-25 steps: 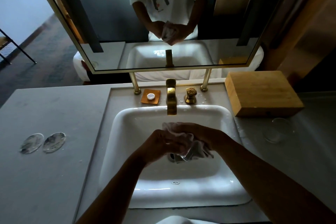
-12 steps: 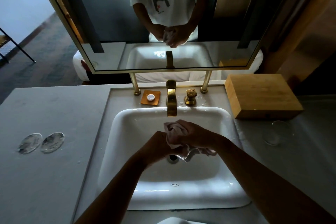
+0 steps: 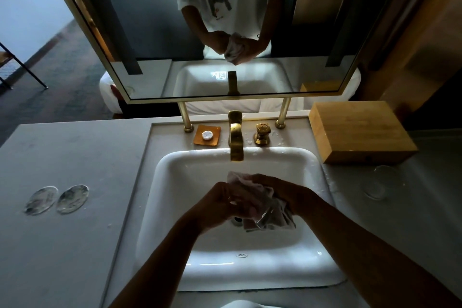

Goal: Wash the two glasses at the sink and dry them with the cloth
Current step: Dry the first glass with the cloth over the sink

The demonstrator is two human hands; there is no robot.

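Over the white sink [image 3: 175,207], our left hand [image 3: 222,204] grips a glass [image 3: 265,215], its fingers curled round it. Our right hand [image 3: 280,190] clutches the cloth [image 3: 277,215] bunched against that glass. The second glass [image 3: 380,182] stands on the counter [image 3: 87,157], right of the sink.

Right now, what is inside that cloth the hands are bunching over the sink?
A clear glass: its rim pokes out below the cloth. Both hands and the cloth cover the rest, so its inside cannot be seen.
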